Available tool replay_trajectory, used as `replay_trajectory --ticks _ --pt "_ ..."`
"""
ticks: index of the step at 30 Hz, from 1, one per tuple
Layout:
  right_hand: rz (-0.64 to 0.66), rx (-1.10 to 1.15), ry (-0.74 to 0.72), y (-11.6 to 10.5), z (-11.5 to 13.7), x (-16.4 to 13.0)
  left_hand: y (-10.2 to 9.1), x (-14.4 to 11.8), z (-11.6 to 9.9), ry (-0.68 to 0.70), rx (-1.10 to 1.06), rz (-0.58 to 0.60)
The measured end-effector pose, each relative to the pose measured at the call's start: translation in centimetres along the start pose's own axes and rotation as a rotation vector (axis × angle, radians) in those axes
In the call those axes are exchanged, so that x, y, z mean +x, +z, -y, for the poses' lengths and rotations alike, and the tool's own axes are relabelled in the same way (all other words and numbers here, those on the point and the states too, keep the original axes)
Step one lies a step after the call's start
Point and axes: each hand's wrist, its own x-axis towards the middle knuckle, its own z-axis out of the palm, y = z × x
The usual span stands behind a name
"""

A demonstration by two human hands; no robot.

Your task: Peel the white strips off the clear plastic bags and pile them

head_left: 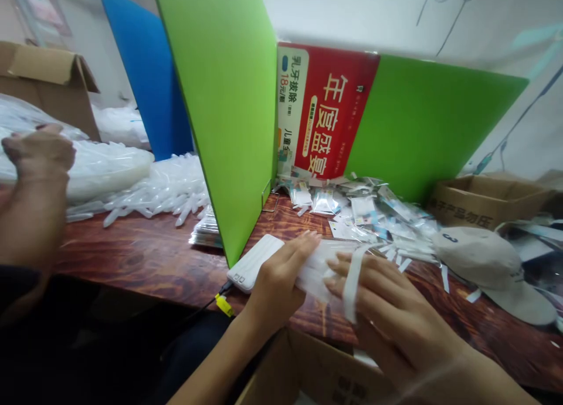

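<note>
White packet [317,271], between left hand [278,283], right hand [387,305]

Bare wooden table [145,252] lies open left; green divider [229,111] and packet heap [365,211] seemingly crowd behind.

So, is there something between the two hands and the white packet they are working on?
No. The left hand and the right hand both touch the white packet directly. A white strip lies draped over the right fingers, not between the hands and the packet.

Green divider [229,100], red poster [334,117], seemingly white strip [350,284], reddish-brown wood-grain table [145,252].
</note>
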Motion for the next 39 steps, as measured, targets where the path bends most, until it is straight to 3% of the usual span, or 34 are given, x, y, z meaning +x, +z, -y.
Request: replay_trajectory --ticks 4,13,17,20,23,26,29,32,36,39 --pt "0.138 -0.121 -0.037 0.5 -0.7 -0.5 0.0 -0.2 0.2 0.046 0.093 -0.001" --pt "0.165 -0.062 -0.007 1.0 -2.0 -1.0 -0.7 0.2 -0.8 0.104 0.286 0.05" --pt "0.169 0.037 0.022 1.6 -1.9 -0.4 -0.7 0.2 -1.9 0.116 0.252 0.108" --pt "0.09 0.022 0.039 2.0 -1.5 -0.2 -0.4 0.1 -2.4 0.01 0.092 0.122" --pt "-0.085 -0.076 0.063 1.7 -0.9 -0.2 -0.6 0.3 -3.1 -0.23 -0.234 0.163" --pt "-0.207 -0.144 0.082 0.6 -0.1 -0.1 -1.5 0.7 -4.3 -0.509 -0.676 0.31" --pt "-0.26 -0.166 0.081 -0.7 0.7 0.3 -2.7 0.6 -5.3 -0.655 -1.016 0.443" --pt "-0.219 -0.133 0.115 -1.3 1.2 0.8 -3.3 0.3 -5.4 -0.682 -1.146 0.376" --pt "-0.129 -0.089 0.156 -0.5 0.9 0.8 -2.5 0.3 -5.2 -0.681 -1.108 0.206" --pt "-0.158 -0.215 0.203 0.6 0.2 0.4 -1.6 0.4 -5.2 -0.78 -1.097 0.265"
